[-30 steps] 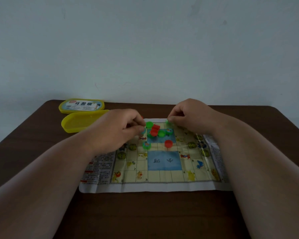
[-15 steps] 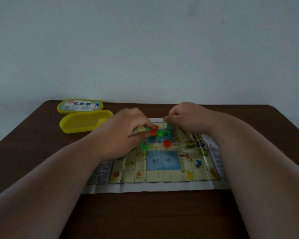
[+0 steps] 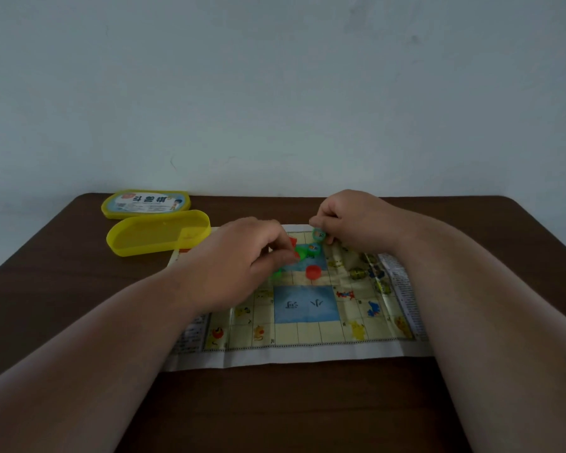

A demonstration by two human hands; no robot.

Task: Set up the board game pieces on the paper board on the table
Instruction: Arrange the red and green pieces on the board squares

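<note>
The paper board lies flat on the dark table, printed with squares, animals and two blue patches. A small heap of red and green round pieces sits near its far middle, and a single red piece lies just in front of the heap. My left hand reaches over the board's left part and pinches a red piece at the heap's edge. My right hand is at the far edge of the board, fingers curled, pinching a green piece.
An open yellow plastic box stands at the far left of the table, its labelled lid lying behind it. The table's far edge meets a pale wall. Both my forearms stretch across the table's near half.
My left hand has slid right over the heap of pieces. My right hand has drawn back a little toward the board's far edge with a green piece.
</note>
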